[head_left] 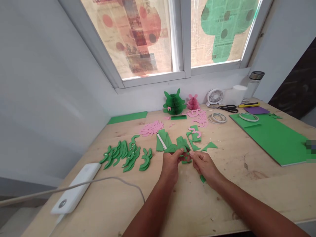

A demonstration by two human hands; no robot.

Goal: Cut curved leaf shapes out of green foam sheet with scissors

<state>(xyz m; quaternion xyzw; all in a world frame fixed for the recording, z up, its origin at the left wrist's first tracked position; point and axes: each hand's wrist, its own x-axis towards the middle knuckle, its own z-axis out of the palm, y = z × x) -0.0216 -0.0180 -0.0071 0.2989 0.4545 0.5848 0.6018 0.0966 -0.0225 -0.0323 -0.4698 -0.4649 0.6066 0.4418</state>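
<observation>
My left hand [172,161] is closed, thumb and fingers pinching a curved green paper piece [171,148] near the middle of the table. Close beside it, my right hand [202,163] is closed too, its fingertips pinched at the right end of the green paper. Fine detail between the fingertips is hard to make out. Just beyond the hands lie green paper offcuts [195,144] and a white pen [161,141] on a green sheet. Curved green cutouts [132,156] lie in overlapping piles to the left.
Pink cutouts [151,128] lie farther back, near a green honeycomb paper figure [174,102] and a pink one [193,102]. Tape rolls [217,118], black scissors [228,108], a yellow cutter [249,105] and a green board [276,141] are at right. A cable [108,178] crosses a white power bank [76,187].
</observation>
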